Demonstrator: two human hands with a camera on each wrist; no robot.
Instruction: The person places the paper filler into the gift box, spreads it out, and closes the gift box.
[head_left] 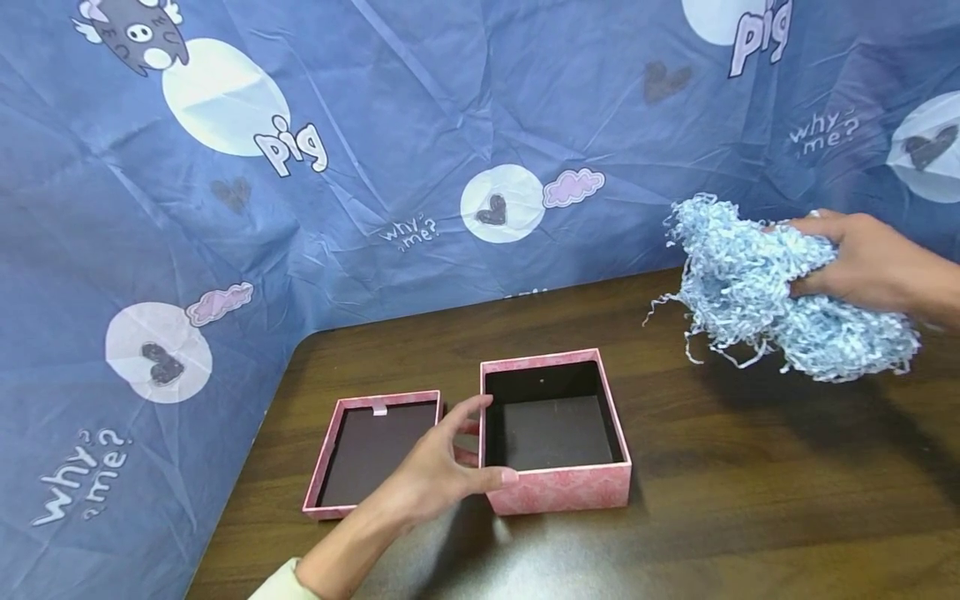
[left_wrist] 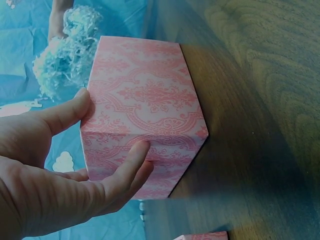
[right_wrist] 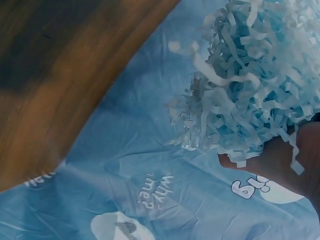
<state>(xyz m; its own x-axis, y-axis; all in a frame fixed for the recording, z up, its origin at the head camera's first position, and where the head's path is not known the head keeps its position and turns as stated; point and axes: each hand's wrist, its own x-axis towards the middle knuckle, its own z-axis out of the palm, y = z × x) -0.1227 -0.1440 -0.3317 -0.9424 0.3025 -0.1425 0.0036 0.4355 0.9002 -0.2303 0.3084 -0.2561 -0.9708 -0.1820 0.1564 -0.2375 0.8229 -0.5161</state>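
A pink patterned box with a dark inside stands on the table, its top uncovered. My left hand holds it at the left front corner, thumb at the front edge and fingers along the left side; the left wrist view shows those fingers against the box wall. Over the table's right part, my right hand grips a large wad of light blue shredded paper. Loose strands dangle from it. In the right wrist view the shredded paper hides most of the fingers.
The box's shallow pink lid lies inside up on the table, left of the box and partly behind the left forearm. A blue printed cloth hangs along the table's back and left edges.
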